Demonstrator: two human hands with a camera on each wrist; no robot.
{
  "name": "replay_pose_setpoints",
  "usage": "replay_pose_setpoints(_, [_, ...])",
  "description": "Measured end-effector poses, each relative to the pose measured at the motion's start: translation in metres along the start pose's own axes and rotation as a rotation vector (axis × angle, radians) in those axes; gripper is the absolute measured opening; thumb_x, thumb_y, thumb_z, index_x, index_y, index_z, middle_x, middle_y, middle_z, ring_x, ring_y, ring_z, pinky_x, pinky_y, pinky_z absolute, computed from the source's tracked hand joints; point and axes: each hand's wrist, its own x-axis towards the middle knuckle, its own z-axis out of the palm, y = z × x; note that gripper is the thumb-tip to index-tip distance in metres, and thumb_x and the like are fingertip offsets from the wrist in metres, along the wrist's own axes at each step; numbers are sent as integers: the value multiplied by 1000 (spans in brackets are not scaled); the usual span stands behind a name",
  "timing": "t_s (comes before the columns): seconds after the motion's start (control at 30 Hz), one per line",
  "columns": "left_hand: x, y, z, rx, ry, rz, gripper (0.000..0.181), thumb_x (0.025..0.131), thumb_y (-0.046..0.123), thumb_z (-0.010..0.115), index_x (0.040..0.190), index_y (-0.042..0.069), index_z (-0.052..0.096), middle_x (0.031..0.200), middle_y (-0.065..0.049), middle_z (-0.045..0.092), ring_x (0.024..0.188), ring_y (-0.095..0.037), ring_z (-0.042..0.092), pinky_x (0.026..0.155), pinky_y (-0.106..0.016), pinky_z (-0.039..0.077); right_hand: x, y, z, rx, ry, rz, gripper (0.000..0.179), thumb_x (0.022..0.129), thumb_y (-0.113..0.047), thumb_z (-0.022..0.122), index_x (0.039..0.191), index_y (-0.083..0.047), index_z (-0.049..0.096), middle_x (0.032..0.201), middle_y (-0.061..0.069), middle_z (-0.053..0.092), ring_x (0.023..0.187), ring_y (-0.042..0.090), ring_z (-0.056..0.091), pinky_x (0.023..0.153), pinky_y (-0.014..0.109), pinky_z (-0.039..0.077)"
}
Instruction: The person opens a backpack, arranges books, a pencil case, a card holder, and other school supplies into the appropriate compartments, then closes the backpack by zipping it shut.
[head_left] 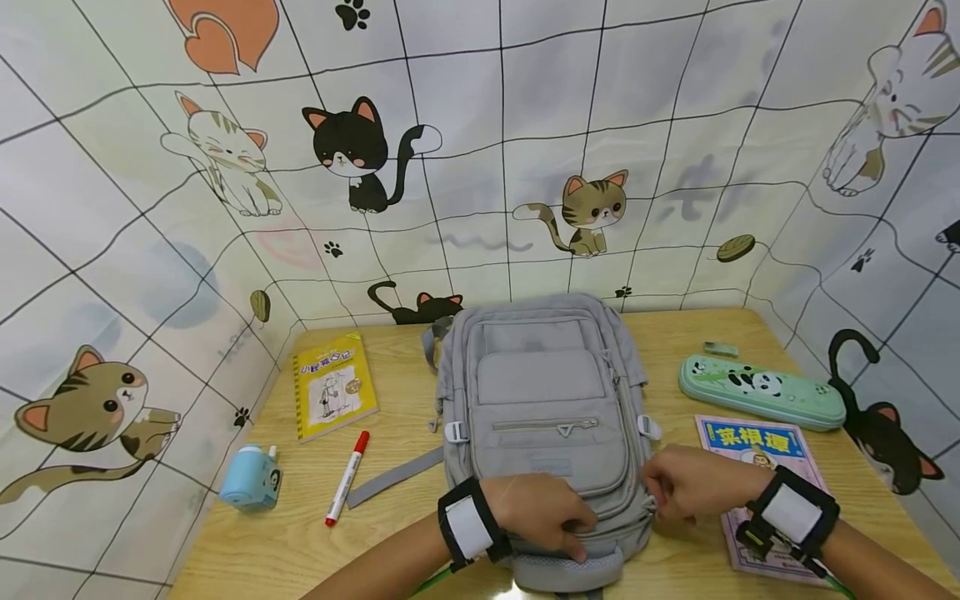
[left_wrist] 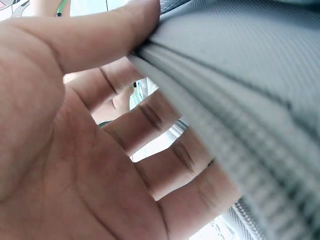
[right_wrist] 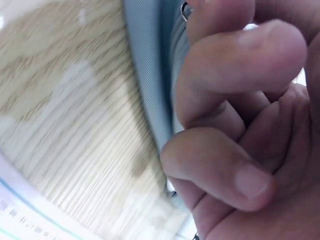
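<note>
A cloth backdrop point(head_left: 465, 167) printed with cartoon cats and a black grid encloses a wood-grain table point(head_left: 255, 554); from my distant post, I see a gray backpack point(head_left: 540, 375) lying in the middle of it, front pocket up, its handle point(head_left: 567, 575) toward the person wearing the cameras; a loose strap point(head_left: 397, 477) trails from its left side onto the wood.

The left hand point(head_left: 534, 510) reaches over the handle end and pinches the bag's zipped edge; my left wrist view shows the thumb on one side of the gray fabric and the fingers behind it; the right hand point(head_left: 701, 482), fingers curled in, pinches at the zip on the bag's right side; a small metal ring shows by its fingertips in the right wrist view, though I cannot tell exactly what the fingertips grip.

To the left of the bag I see a yellow spiral notebook point(head_left: 335, 386), a red-capped marker point(head_left: 347, 479) near the strap and a light-blue sharpener-like object point(head_left: 251, 479); to the right, a green pencil case point(head_left: 761, 390) with pandas, a small green block point(head_left: 721, 349) just beyond it, and a pink-and-blue book point(head_left: 772, 450), partly hidden beneath the right forearm.
</note>
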Motion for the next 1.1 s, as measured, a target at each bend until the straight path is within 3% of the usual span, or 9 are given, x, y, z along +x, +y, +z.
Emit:
replay_pose_setpoints(0.2, [-3, 0, 0, -20, 11, 6, 43, 102, 33, 72, 75, 18, 42, 63, 10, 33, 51, 1, 30, 52, -13, 30, 3, 14, -10, -8, 39, 50, 20, 82, -1, 77, 78, -14, 63, 67, -10, 61, 53, 4, 58, 48, 23, 48])
replay_pose_setpoints(0.7, [-1, 2, 4, 47, 48, 14, 42, 101, 35, 73, 75, 19, 44, 65, 11, 35, 53, 2, 32, 53, -12, 30, 10, 30, -40, -95, 121, 12, 20, 84, -1, 75, 77, -12, 60, 63, -13, 55, 51, 2, 52, 49, 22, 42])
replay_pose_setpoints(0.93, [-2, 3, 5, 87, 64, 23, 43, 100, 37, 74, 75, 19, 44, 67, 11, 36, 56, 3, 32, 54, -12, 30, 12, 44, -58, -99, 173, 88, 15, 87, -3, 74, 82, -11, 62, 65, -9, 56, 54, 6, 54, 50, 24, 43])
replay_pose_setpoints(1.1, [-3, 2, 5, 55, 66, 27, 43, 100, 36, 74, 75, 19, 44, 67, 10, 36, 55, 3, 32, 54, -12, 30, 13, 53, -67, -118, 223, 84, 13, 87, -4, 74, 83, -11, 64, 66, -9, 55, 54, 5, 52, 51, 24, 43])
